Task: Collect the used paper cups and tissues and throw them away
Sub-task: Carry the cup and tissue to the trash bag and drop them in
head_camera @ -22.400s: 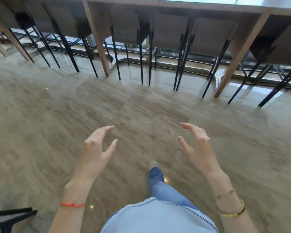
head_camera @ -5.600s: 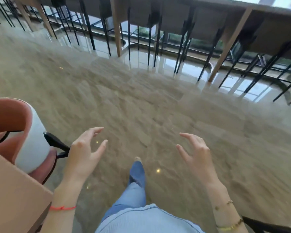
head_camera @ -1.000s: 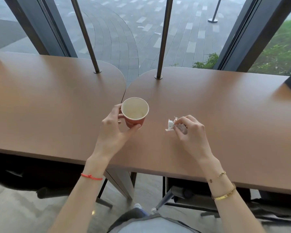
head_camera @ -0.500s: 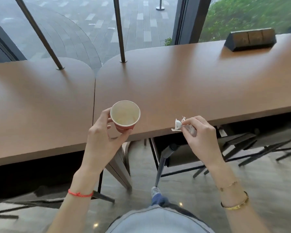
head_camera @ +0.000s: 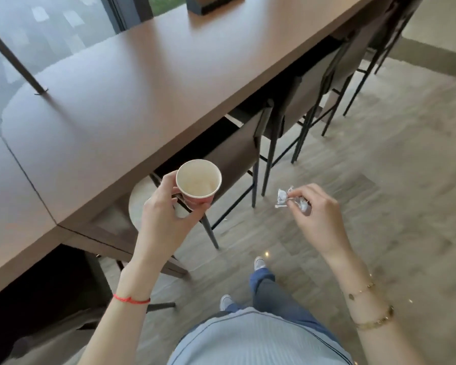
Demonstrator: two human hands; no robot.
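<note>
Left hand wrapped round the red wall of the paper cup, thumb on the near side, fingers curled behind, cup upright and looking empty. Right hand pinching a crumpled tissue between thumb and fingertips, the wad sticking out to the left. Both carried in the air, off the wooden counter and over the floor, with stools tucked under the counter edge. Probably feather-light, both of them: thin cup wall likely to buckle if squeezed, so best held low and gently; tissue soft and limp, easily dropped, safer balled into the palm. No bin in view.
</note>
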